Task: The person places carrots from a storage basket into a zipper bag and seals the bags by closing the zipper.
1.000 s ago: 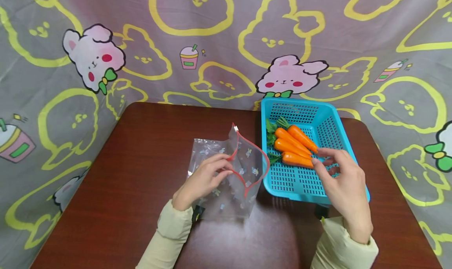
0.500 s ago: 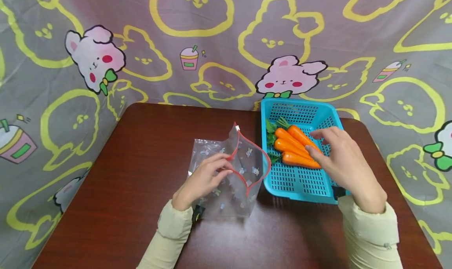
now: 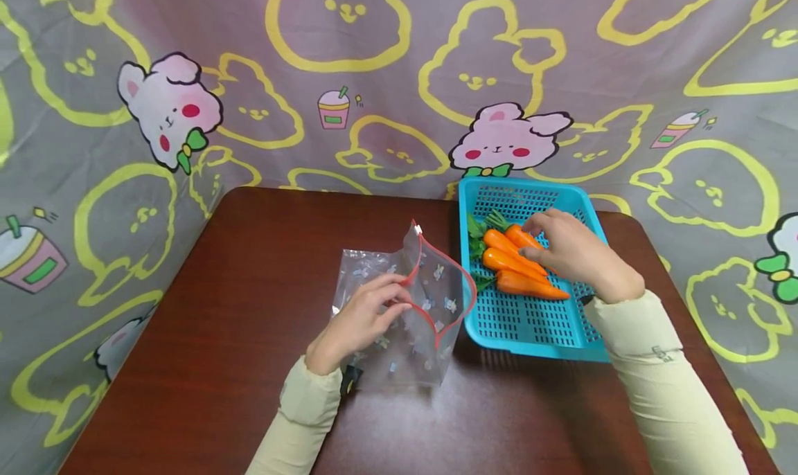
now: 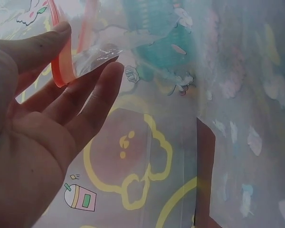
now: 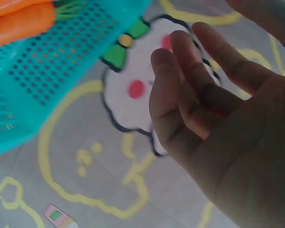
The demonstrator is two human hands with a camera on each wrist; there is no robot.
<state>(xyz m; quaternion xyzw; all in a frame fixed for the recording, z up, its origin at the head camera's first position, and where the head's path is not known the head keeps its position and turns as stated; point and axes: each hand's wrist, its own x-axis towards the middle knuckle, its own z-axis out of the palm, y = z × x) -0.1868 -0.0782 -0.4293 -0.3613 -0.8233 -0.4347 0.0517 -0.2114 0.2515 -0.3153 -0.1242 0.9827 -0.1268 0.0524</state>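
Carrots: three orange toy carrots with green tops [image 3: 520, 267] lie side by side in the turquoise perforated plastic basket [image 3: 530, 319], leafy ends toward the basket's left wall. The right hand [image 3: 570, 253] rests over the rearmost carrot, fingers loosely bent and touching it; a closed grasp is not evident, and in the right wrist view the fingers [image 5: 180, 90] are relaxed with nothing between them. The basket stands at the right rear of the dark brown wooden table [image 3: 218, 336].

Just left of the basket lies the clear zip bag with small flower print and red zipper strip [image 3: 414, 316], mouth gaping toward the basket. The left hand [image 3: 358, 323] pinches the red strip between thumb and fingers, holding the near lip. No legible writing on bag or basket.

Grey cloth with yellow rabbit outlines, pink rabbits and drink cups [image 3: 349, 80] hangs behind and around the table; it carries no text.
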